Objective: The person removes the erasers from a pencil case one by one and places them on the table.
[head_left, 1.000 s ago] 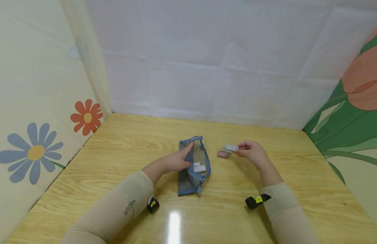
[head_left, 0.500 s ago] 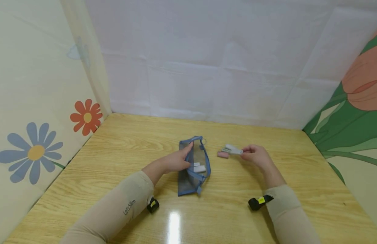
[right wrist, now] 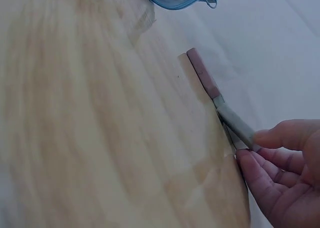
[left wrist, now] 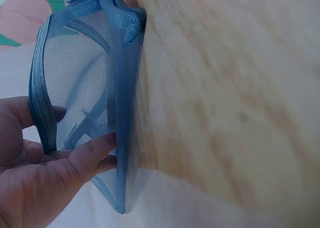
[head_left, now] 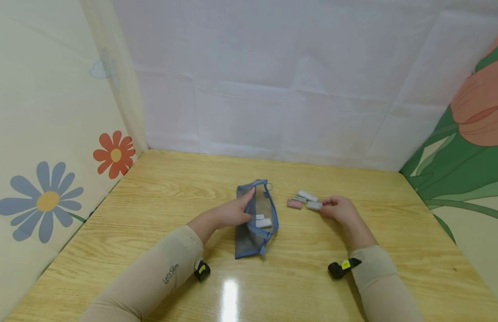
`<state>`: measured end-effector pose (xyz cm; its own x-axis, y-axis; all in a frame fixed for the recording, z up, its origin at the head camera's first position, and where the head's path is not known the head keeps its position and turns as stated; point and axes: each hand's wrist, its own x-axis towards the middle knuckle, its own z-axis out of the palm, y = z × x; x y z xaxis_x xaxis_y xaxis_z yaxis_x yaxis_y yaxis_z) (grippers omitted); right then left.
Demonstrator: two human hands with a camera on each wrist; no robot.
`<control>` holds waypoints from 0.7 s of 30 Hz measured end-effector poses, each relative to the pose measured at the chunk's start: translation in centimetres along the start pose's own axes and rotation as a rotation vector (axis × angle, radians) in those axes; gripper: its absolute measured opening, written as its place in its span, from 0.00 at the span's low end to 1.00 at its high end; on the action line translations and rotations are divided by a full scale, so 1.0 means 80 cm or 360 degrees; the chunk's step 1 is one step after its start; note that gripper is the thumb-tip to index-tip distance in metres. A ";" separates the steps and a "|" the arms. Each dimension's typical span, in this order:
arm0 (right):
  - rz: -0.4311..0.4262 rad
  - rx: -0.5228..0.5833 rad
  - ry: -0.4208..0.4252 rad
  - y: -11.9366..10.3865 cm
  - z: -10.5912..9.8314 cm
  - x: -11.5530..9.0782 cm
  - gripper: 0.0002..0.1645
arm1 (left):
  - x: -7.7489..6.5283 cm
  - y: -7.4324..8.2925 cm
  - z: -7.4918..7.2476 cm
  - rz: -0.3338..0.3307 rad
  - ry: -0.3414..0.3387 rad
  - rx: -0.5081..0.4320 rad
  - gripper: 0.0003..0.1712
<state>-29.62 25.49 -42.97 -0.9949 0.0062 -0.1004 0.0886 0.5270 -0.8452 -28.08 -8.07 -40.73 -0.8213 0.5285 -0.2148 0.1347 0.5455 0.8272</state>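
Observation:
A blue mesh zip pouch (head_left: pixel 247 243) stands with its mouth spread in the head view. My left hand (head_left: pixel 230 213) holds its near side, fingers over the zip edge, as the left wrist view also shows. Inside the pouch lie white blocks (head_left: pixel 264 222). To the right, my right hand (head_left: pixel 340 210) pinches the end of a pale grey eraser (head_left: pixel 314 205) between thumb and fingers, low over the table. Close beside it are a white eraser (head_left: pixel 308 196), a green eraser (head_left: pixel 299 199) and a pink eraser (head_left: pixel 295 204); the right wrist view shows the pink eraser (right wrist: pixel 203 73) and the held one overlapping the rest.
The wooden table (head_left: pixel 184 179) reaches back to a white cloth backdrop (head_left: pixel 249 107). Flower-printed panels (head_left: pixel 47 201) stand at both sides. Black wrist-worn devices (head_left: pixel 338 269) hang below both sleeves, close to the tabletop.
The right hand has moved slightly right and toward me. The white eraser now lies apart from the fingers, and the pale grey one shows in them. The left hand and pouch keep their place.

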 end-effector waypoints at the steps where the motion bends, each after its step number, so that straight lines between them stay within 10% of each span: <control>1: 0.0010 -0.0005 0.0006 0.001 0.000 0.001 0.19 | 0.000 0.000 0.000 0.0001 0.0001 0.0000 0.49; 21: 0.0056 0.0098 0.0044 0.005 0.007 0.008 0.20 | 0.002 -0.001 0.001 -0.0004 0.0000 -0.0017 0.50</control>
<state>-30.19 25.25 -43.66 -0.9920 0.0474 -0.1168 0.1253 0.4726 -0.8723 -28.18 -8.01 -40.87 -0.8216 0.5273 -0.2166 0.1271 0.5399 0.8321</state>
